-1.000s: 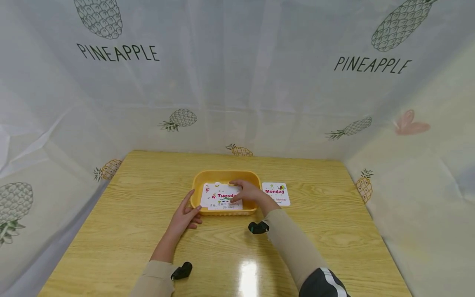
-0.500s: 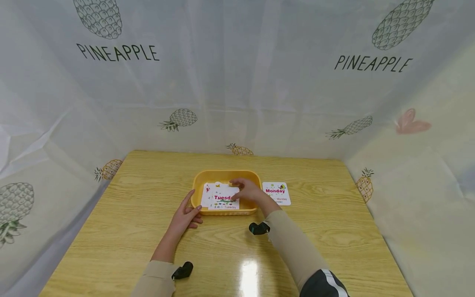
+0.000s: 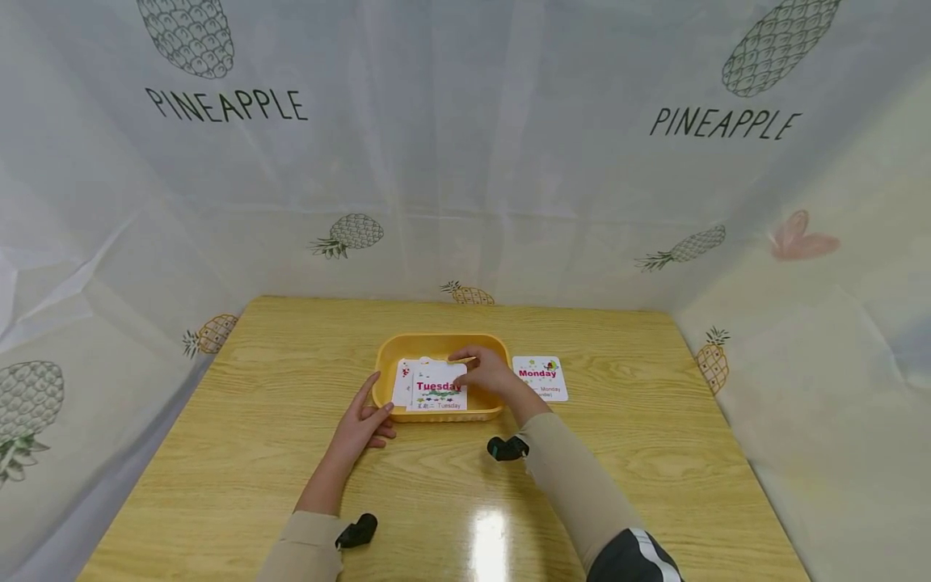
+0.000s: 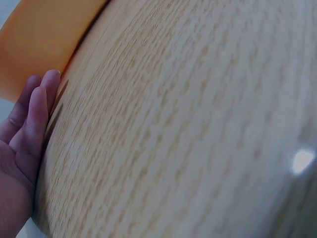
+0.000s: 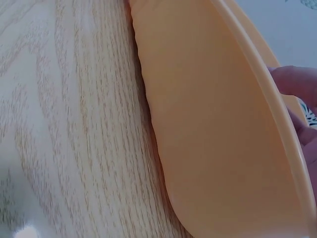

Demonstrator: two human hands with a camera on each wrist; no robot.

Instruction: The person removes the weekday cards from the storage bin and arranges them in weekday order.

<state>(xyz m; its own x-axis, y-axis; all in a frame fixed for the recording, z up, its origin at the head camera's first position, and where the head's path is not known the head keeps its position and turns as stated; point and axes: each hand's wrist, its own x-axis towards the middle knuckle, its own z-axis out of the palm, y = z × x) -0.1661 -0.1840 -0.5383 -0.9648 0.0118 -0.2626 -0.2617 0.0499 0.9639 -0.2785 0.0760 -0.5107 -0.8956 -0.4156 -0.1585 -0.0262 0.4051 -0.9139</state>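
A yellow plastic tray [image 3: 440, 343] sits on the wooden table, holding white word cards. The Tuesday card [image 3: 438, 396] lies on top, overlapping another white card [image 3: 402, 384] on its left. My left hand [image 3: 358, 422] grips the tray's near left corner, thumb on the front rim and index finger along the left side. Its other fingers [image 4: 38, 106] are beside the outer wall. My right hand [image 3: 486, 373] reaches over the tray with bent fingers touching the Tuesday card's right edge. Whether they pinch it is hidden; the right wrist view shows fingers [image 5: 294, 82] behind the rim.
A Monday card [image 3: 538, 378] lies on the table just right of the tray, partly hidden by my right wrist. A pineapple-printed cloth [image 3: 465, 162] hangs behind the table [image 3: 618, 356] and at both sides. Dark straps show at both wrists.
The Tuesday card has shifted slightly left inside the tray, and more of its word shows. My left hand keeps its place on the tray; the right hand has barely moved.
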